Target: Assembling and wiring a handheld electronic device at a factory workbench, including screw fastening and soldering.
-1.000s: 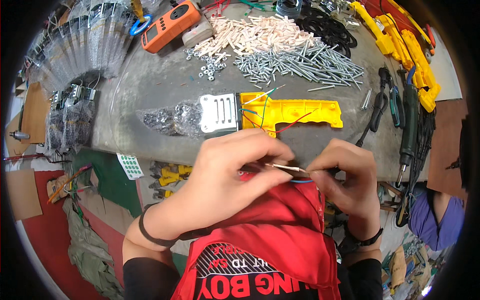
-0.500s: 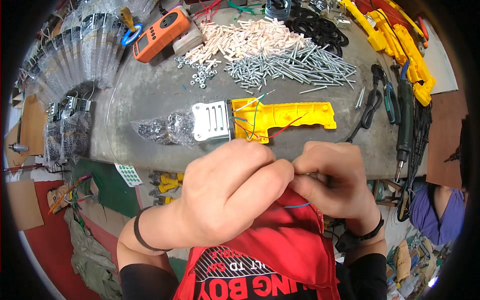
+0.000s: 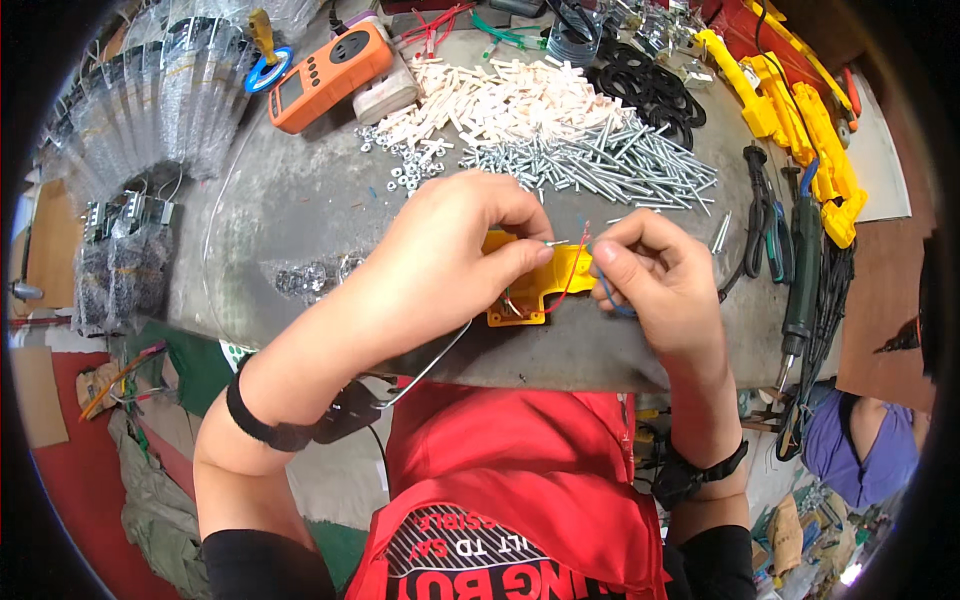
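Hands over yellow housing (image 3: 548,285) | left hand (image 3: 440,262) fingers pinch thin wire (image 3: 556,242) | right hand (image 3: 655,285) fingers pinch red wire (image 3: 577,268)

Packaging-wise it's mostly clear plastic bags (image 3: 150,100) on my bench, fanned out in a row along the far left edge, glossy and see-through. Closer to me on that side sit a few more small clear bags with dark parts inside (image 3: 110,270). The only screen is on the orange meter (image 3: 325,75) at the far left-centre: a small greyish rectangle (image 3: 291,91) at its near end, dark buttons beside it. Can't read anything on it.
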A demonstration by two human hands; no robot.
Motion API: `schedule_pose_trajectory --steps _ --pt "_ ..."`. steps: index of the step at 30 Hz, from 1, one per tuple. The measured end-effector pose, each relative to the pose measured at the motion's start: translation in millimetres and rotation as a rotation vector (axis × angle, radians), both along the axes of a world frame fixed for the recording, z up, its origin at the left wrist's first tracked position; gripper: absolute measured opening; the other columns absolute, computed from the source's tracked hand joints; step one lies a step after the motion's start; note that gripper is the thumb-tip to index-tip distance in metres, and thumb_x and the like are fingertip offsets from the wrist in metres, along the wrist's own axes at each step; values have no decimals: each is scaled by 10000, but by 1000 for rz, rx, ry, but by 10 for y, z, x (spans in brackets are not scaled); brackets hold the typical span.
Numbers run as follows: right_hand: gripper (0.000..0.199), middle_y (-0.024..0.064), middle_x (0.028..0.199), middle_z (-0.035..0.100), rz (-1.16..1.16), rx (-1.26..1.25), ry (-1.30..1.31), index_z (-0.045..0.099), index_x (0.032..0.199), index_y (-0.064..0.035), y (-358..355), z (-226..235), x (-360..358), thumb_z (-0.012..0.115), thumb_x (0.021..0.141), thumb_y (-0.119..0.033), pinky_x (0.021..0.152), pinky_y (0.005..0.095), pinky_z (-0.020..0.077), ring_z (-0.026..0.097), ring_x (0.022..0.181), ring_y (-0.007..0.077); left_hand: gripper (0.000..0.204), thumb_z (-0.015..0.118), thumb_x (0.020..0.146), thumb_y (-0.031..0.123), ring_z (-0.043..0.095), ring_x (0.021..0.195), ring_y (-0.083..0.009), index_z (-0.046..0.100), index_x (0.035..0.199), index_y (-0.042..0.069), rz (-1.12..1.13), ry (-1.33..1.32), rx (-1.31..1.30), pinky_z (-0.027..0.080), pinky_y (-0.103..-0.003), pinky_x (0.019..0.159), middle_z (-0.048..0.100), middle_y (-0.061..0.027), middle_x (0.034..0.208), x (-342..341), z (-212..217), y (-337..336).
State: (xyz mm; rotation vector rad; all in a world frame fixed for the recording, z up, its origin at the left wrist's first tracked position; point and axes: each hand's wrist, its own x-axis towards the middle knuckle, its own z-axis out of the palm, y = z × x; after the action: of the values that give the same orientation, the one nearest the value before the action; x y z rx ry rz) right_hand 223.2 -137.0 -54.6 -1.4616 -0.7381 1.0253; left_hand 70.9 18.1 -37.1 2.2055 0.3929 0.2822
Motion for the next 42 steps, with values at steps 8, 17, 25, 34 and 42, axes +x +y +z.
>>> schedule_pose_trajectory --steps 8,17,25,34,42 --pt "128 4 746 612 98 -50 225 621 974 -7 74 111 107 643 927 -123 496 198 415 538 547 46 103 690 841 84 606 787 -199 706 897 0 138 -131 -113 478 -333 746 657 -93 797 -73 -67 -94" --pt "146 32 755 617 -150 24 170 601 996 -3 147 0 60 599 955 -143 515 219 458 569 581 82 125 674 854 92 612 815 -165 701 912 -15 151 -166 -199 481 -307 759 660 -85 816 -93 -142 -86" --pt "139 26 783 627 105 -115 114 609 991 -12 185 48 58 647 929 -130 569 202 481 580 635 62 115 685 845 90 603 776 -172 704 897 -11 163 -121 -84 475 -314 722 656 -94 807 -69 -95 -115" --pt "142 2 814 644 66 -144 80 639 971 0 201 164 -48 693 894 -105 558 172 461 559 653 20 84 692 804 55 614 763 -258 700 864 -4 150 -228 75 487 -359 704 660 -112 782 -82 -106 -134" --pt "127 -26 782 618 147 -94 62 642 920 -27 195 132 0 697 894 -138 547 153 426 528 639 2 149 695 794 18 617 783 -265 677 942 23 152 -233 61 497 -359 706 656 -105 803 -117 -84 -133"
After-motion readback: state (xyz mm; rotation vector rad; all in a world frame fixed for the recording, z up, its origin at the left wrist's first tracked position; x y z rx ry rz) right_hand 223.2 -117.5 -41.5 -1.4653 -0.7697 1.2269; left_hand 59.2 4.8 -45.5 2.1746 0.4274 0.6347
